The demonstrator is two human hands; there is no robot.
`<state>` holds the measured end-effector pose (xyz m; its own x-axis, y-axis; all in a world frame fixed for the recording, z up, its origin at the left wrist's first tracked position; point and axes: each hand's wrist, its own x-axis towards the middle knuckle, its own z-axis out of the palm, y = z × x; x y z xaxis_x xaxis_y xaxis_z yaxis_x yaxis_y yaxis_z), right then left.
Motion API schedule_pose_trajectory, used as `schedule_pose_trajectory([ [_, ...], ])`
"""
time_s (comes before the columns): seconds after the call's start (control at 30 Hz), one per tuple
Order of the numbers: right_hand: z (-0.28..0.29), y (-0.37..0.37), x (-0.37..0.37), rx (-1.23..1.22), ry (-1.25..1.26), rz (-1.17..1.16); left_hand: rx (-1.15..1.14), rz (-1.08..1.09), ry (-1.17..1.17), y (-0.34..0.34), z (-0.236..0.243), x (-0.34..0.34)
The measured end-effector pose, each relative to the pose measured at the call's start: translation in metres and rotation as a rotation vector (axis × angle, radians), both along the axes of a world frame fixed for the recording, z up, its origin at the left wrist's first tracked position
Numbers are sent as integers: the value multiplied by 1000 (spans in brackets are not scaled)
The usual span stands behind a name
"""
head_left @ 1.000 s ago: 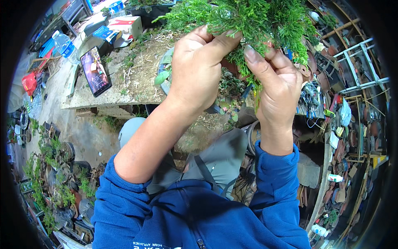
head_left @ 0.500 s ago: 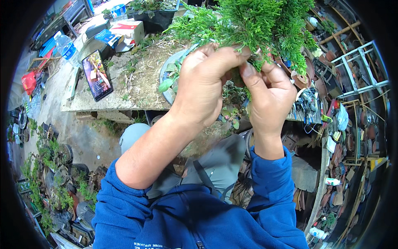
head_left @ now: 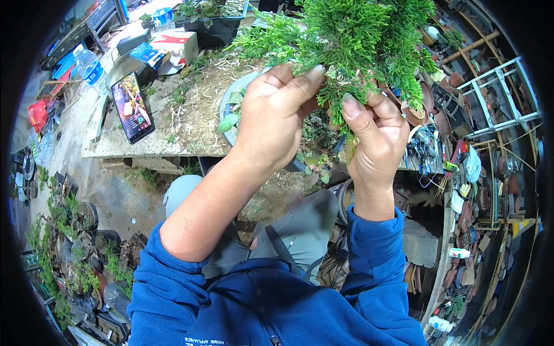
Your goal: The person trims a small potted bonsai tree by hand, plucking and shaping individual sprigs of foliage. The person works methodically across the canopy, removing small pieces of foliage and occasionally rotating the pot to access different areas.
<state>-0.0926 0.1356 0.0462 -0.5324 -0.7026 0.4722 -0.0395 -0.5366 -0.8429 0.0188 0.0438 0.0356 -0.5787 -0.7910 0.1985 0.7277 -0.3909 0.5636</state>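
While feathery bright-green conifer foliage (head_left: 352,34) is spreading above a round grey pot (head_left: 225,106), I'm seeing the left hand (head_left: 271,112) and right hand (head_left: 378,135) touching it, fingers (head_left: 385,108) bending narrow; foliage is hiding whether they're gripping anything. On the rough, soil-strewn bench (head_left: 173,146), a glossy black phone (head_left: 132,109) is sitting; a black planter (head_left: 216,32) is holding leafy plants (head_left: 203,8).

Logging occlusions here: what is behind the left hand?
Around the left hand, a grey rim and broad leaf show on the left, small plants on the right, foliage above. The hand covers the stretch between, so what lies there cannot be told.
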Motion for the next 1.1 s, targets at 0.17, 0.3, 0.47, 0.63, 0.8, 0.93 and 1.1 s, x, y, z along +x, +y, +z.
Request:
schedule_pose_trajectory([
  [0.17, -5, 2, 2, 73, 98, 2, 1, -25, -22, 1, 10, 2],
  [0.3, -7, 1, 4, 40, 123, -15, 97, 19, -48, 0, 18, -8],
  [0.47, -7, 4, 3, 64, 102, -1, 197, 79, -135, 5, 11, -4],
  [0.63, -10, 3, 0, 78, 201, -43, 189, -32, -50, 0, 2, 9],
  [0.8, -12, 3, -4, 123, 419, -177, -92, 2, -119, 3, 6, 6],
  [0.93, -11, 6, -3, 89, 356, -130, -127, 32, -107, 2, 5, 1],
  [1.1, -9, 9, -2, 57, 196, -4, -270, 155, -66, -2, -10, -3],
])
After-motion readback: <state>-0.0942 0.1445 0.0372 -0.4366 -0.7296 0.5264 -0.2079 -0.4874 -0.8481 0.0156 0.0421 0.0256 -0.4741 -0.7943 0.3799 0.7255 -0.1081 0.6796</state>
